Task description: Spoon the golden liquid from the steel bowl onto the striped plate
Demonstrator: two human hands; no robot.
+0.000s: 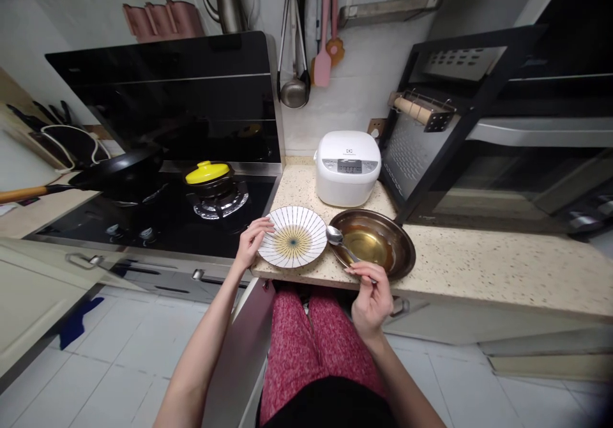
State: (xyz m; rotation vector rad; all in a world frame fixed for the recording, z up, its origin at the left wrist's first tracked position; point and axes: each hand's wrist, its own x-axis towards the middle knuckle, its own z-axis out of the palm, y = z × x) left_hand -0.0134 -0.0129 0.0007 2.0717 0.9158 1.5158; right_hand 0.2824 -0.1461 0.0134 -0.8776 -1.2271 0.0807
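Observation:
My left hand [251, 241] grips the left rim of a white plate [313, 230] with dark radiating lines and a yellowish middle. Its fingers lie over the rim, and the plate rests at the counter's front edge. In my right hand [372, 300] a metal spoon [334, 235] is pinched by its handle. The spoon's bowl end points left, over the gap between the plate and a brown metal bowl [405, 243]. Yellowish liquid [366, 246] lies in the bottom of that bowl, below the spoon's handle.
A white rice cooker [348, 169] stands behind the bowl. On the left, the gas stove [172, 223] carries a wok [124, 166] and a small pot with a yellow lid [207, 172]. A dark rack [412, 153] borders the right side. A cabinet door [244, 338] hangs open below.

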